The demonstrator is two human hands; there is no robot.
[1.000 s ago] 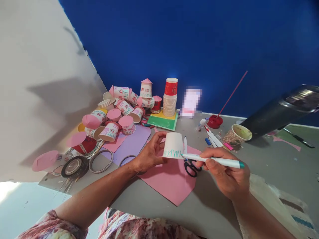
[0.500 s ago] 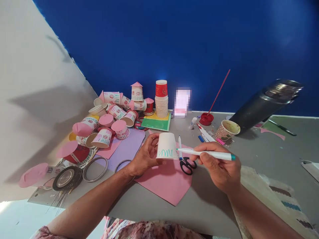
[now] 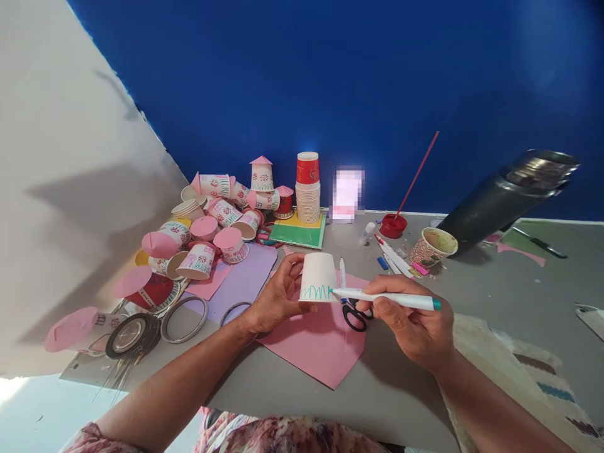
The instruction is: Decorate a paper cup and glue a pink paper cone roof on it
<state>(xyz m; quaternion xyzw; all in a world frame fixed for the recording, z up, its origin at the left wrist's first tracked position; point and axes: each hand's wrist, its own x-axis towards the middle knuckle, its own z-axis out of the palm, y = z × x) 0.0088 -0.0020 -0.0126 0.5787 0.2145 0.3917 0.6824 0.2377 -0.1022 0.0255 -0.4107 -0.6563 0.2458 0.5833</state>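
My left hand (image 3: 278, 296) grips a white paper cup (image 3: 318, 270) from its left side, the cup upside down with its rim at the bottom. Green zigzag strokes run along the cup's wall just above the rim. In my right hand (image 3: 415, 321) is a green marker (image 3: 391, 298), held like a pen. Its tip touches the cup's lower right side, at the end of the strokes. Below the hands lies pink paper (image 3: 316, 352), with black-handled scissors (image 3: 355, 318) partly hidden behind the marker and my right fingers.
Decorated cups (image 3: 198, 259) with pink paper tops pile up at left. A cup stack (image 3: 308, 201) stands on a green-and-yellow pad (image 3: 302, 236). At right are loose markers (image 3: 391, 257), a patterned cup (image 3: 431, 248), a black flask (image 3: 495, 201) and a cloth (image 3: 500, 371). Tape rings (image 3: 185, 319) lie at left.
The marker tip has moved left and slightly down onto the cup, and the row of green strokes now reaches farther right. My left hand still holds the cup in place.
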